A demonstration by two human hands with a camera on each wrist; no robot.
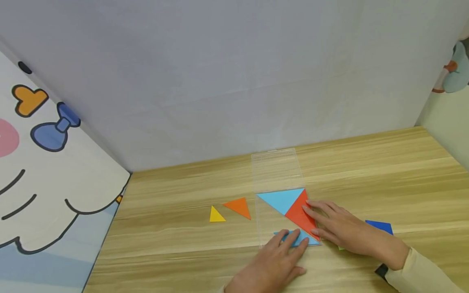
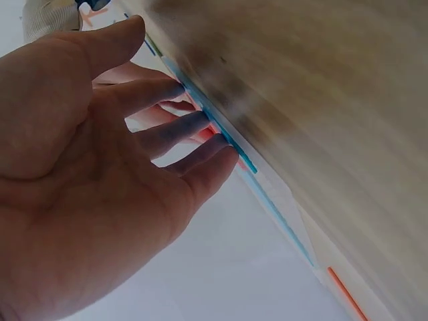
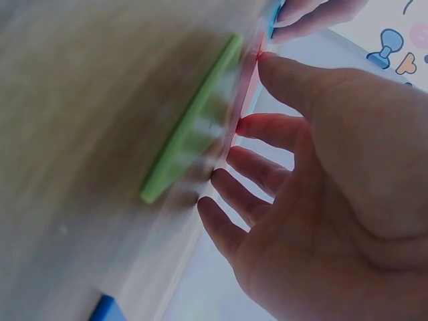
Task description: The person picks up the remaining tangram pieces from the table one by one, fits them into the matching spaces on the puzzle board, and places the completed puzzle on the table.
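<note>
On surface (image 1: 165,244): clear tray (image 1: 267,224), thin, likely slick; steady by edge. Your right hand (image 1: 340,228): fingers apart, on red triangle (image 1: 297,215) in tray. Your left hand (image 1: 272,262): fingers apart, across blue piece (image 1: 301,235) at tray's near edge. Pieces look stiff, light; slide by edges. Orange triangle (image 1: 242,207), then yellow triangle (image 1: 216,215), left of tray: pinch corners.

No text, label, brand, number or sign can be read anywhere, whether on the flat red triangle (image 1: 298,217), the clear plastic tray (image 1: 276,173) or the white panel (image 1: 40,162) printed with cartoon shapes.
</note>
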